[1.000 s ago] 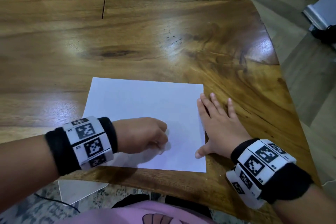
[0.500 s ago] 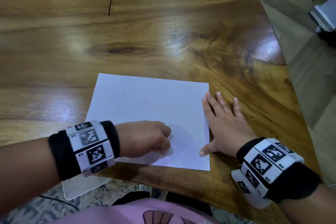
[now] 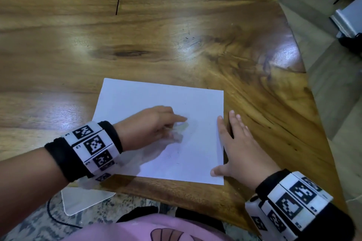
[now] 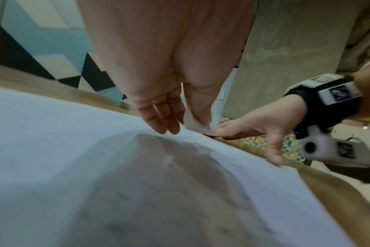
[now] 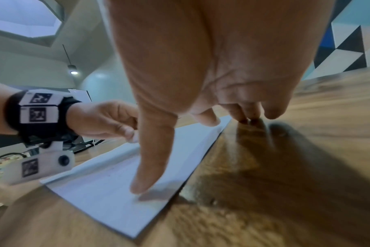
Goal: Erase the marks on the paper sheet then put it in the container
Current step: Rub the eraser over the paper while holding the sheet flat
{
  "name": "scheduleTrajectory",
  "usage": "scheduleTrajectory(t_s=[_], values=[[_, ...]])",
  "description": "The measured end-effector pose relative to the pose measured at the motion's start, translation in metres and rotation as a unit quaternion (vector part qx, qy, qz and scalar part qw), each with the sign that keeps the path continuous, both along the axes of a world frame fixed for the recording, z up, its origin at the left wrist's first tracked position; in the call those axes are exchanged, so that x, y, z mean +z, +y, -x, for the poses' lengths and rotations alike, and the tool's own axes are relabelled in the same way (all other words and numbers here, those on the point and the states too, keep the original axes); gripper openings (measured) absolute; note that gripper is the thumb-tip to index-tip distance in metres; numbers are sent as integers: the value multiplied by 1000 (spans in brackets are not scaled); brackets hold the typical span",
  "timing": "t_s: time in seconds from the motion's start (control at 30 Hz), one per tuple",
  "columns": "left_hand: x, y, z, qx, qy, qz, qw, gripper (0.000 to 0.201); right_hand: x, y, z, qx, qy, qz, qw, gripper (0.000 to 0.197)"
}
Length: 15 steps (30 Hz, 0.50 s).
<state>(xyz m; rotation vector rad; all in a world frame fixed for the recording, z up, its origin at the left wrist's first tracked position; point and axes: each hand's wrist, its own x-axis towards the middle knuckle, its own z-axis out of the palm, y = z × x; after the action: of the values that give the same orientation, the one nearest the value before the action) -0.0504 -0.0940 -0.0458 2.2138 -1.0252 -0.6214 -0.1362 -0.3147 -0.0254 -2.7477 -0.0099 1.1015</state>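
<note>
Right now you're rubbing the paper sheet [image 3: 156, 107] w/ your left hand [image 3: 148, 125], which is pinching a small whitish eraser [image 4: 193, 122] between thumb and fingertips; the other fingers are lying fairly straight beside it. In the head view the eraser is just a blur at the fingertips, approx. mid-sheet. Your right hand [image 3: 241, 146] is lying flat and open, holding nothing: thumb [image 5: 145, 167] and forefinger are pressing on the sheet's right edge, the other 3 fingers are resting on the tabletop [image 3: 176, 45] just beside it.

The sheet is lying flat near the front edge of the tabletop, its right side pinned by that hand.

Progress, as a judgement: you're mid-way thru step 1 of 2. Most of the sheet is looking clean, but a few faint dark flecks are showing below and right of the eraser, so the erasing isn't done yet. Step 2, putting the sheet in the container, isn't started. A clear plastic piece [image 3: 84, 201] is poking out below the table's near edge by your left wrist; can't tell if that's the container.
</note>
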Motion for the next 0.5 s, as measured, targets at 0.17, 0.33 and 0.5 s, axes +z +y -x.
scheduleTrajectory(t_s=[0.17, 0.33, 0.5], values=[[-1, 2, -20, -17, -80, -60, 995, 34, -5, 1, 2, 9, 8, 10, 1000, 134], [-8, 8, -24, -67, -8, -82, 994, 21, -5, 3, 2, 12, 6, 12, 1000, 136], [-8, 3, -35, -10, -10, -78, 997, 21, -5, 7, 0, 37, 0, -3, 999, 133]])
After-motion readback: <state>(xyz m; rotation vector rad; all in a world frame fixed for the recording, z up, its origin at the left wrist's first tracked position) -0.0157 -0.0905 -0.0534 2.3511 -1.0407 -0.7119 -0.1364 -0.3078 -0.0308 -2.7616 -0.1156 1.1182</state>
